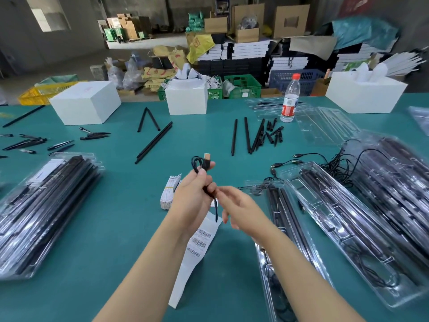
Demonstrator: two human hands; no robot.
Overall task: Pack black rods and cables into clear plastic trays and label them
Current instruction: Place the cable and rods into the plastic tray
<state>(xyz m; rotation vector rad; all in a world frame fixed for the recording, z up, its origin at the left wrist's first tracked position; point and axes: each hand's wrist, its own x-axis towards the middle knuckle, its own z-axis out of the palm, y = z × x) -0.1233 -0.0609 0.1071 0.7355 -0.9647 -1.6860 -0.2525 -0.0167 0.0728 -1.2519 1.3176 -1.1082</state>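
At the left edge of the frame lies a stack of packed trays [46, 205], stiff clear plastic that looks slippery and springy, best taken by the rim. Loose black rods [154, 142] lie on the green table [92, 240] in the upper middle; they look light and rigid, easy to lift anywhere along the shaft.

At the centre, the left hand [195, 196] is curled round a coiled black USB cable [202, 166], the loops and the plug standing up above the fist. The cable looks light and limp, likely to uncoil unless held across the bundle. Under the hands lies a strip of barcode labels [197, 242], thin and floppy.

Just right of centre, the right hand [236, 205] pinches the cable's loose tail between thumb and forefinger, its other fingers loosely bent.

Lower right, open trays [348, 228] with rods already seated await cables.
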